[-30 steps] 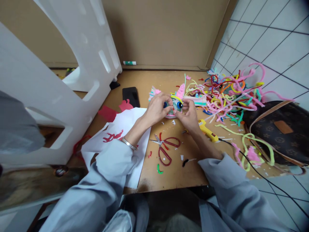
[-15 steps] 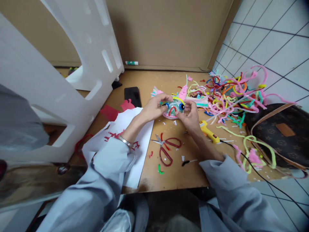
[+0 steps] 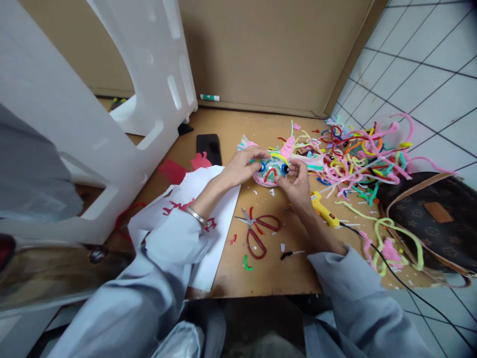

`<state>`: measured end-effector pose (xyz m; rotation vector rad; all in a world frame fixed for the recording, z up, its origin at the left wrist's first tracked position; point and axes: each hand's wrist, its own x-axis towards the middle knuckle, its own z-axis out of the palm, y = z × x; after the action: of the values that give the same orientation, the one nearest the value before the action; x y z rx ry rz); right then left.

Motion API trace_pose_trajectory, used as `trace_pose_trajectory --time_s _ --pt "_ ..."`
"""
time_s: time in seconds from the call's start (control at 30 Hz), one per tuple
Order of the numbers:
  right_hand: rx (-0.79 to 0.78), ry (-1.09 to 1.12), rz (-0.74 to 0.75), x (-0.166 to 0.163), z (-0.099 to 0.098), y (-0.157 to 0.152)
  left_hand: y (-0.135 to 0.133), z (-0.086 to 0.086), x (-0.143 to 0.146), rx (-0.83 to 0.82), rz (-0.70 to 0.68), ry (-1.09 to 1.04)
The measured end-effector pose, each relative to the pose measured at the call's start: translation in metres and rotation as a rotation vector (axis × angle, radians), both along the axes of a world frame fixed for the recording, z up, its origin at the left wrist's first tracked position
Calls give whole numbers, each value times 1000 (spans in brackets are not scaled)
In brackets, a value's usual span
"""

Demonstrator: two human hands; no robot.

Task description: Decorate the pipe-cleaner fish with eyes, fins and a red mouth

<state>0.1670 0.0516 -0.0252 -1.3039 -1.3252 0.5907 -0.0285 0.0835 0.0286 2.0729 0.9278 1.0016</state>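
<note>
Between my hands is a pipe-cleaner fish [image 3: 271, 171] with a clear greenish body, blue-rimmed googly eyes, a red mouth, a yellow strip over the top and a pink fin. My left hand [image 3: 244, 166] grips its left side, fingers curled over the upper edge and thumb by the left eye. On the opposite side, my right hand [image 3: 297, 180] holds the edge, with its thumb at the lower front. Below the fish lie red-handled scissors [image 3: 258, 231], open on the table. A yellow glue gun [image 3: 324, 210] rests beside my right forearm.
Tangled pipe cleaners [image 3: 357, 159] fill the right rear. A brown patterned bag [image 3: 432, 219] sits at the right edge. White paper [image 3: 219, 233] lies under my left forearm, near a black phone [image 3: 208, 148]. A white plastic panel [image 3: 156, 74] stands left; the glue gun's cord [image 3: 406, 286] trails off right.
The view has shifted slightly, so the scene sits a little lower and further right. Both hands stay on the fish, and its left eye shows more clearly beside my left thumb.
</note>
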Motion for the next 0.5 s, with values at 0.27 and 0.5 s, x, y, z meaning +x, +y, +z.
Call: trace_pose_trajectory --time_s 0.27,0.5 --pt "9 38 16 2 -4 1 -3 -1 3 47 14 42" --pt "1 60 38 4 -4 0 -3 -3 -1 -24 -25 -36"
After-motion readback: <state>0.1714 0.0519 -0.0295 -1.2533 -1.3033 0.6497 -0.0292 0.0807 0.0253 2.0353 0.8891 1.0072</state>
